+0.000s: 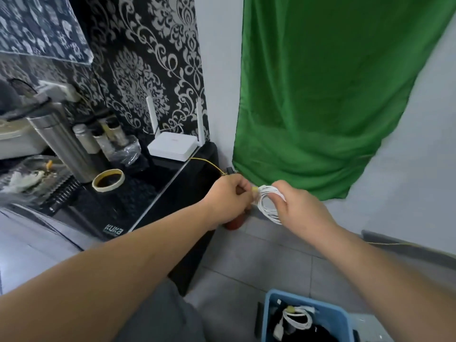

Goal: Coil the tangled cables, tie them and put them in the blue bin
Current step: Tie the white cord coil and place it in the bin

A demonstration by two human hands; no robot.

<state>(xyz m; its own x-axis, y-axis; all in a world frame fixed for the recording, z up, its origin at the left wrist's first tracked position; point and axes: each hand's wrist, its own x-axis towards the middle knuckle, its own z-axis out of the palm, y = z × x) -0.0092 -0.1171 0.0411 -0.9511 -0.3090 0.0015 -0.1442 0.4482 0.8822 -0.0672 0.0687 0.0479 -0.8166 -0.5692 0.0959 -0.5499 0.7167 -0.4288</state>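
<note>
A coiled white cable (267, 201) hangs in the air at mid-frame, gripped by my right hand (298, 206). My left hand (230, 196) pinches a small yellow tie (254, 189) at the top of the coil. The blue bin (274, 314) stands on the floor at the bottom right; inside it lie a tied white cable coil (297, 318) and some dark items.
A black table (158, 193) on the left carries a white router (174, 146), a roll of tape (108, 180), a steel flask (61, 146) and jars. A thin yellow wire (209, 165) runs from the router. A green cloth (320, 99) hangs on the wall.
</note>
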